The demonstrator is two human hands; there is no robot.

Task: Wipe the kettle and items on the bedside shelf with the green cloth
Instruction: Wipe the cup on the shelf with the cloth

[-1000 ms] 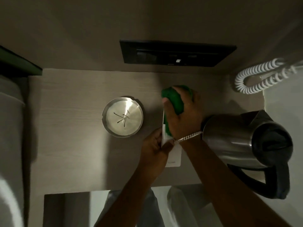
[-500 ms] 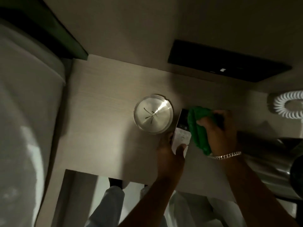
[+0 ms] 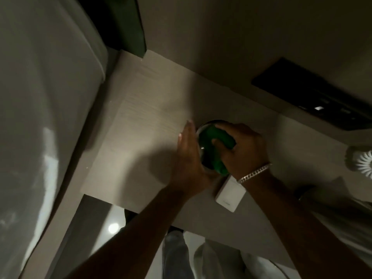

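My right hand (image 3: pixel 244 150) grips the bunched green cloth (image 3: pixel 216 146) and presses it into the round metal dish (image 3: pixel 203 128) on the pale wooden bedside shelf (image 3: pixel 141 137). My left hand (image 3: pixel 190 156) is cupped against the dish's left side, fingers straight and pointing away from me. Most of the dish is hidden by cloth and hands. A white remote control (image 3: pixel 229 195) lies flat on the shelf under my right wrist. Only a dim sliver of the steel kettle (image 3: pixel 342 206) shows at the right edge.
White bedding (image 3: pixel 40 117) fills the left side, against the shelf's edge. A black switch panel (image 3: pixel 314 97) is set in the wall behind. A coiled white phone cord (image 3: pixel 362 162) sits at the far right. My legs and the floor show below the shelf's front edge.
My left hand set the remote down on the shelf and went to the metal dish. My right hand carried the cloth from the remote into the dish. The view swung left.
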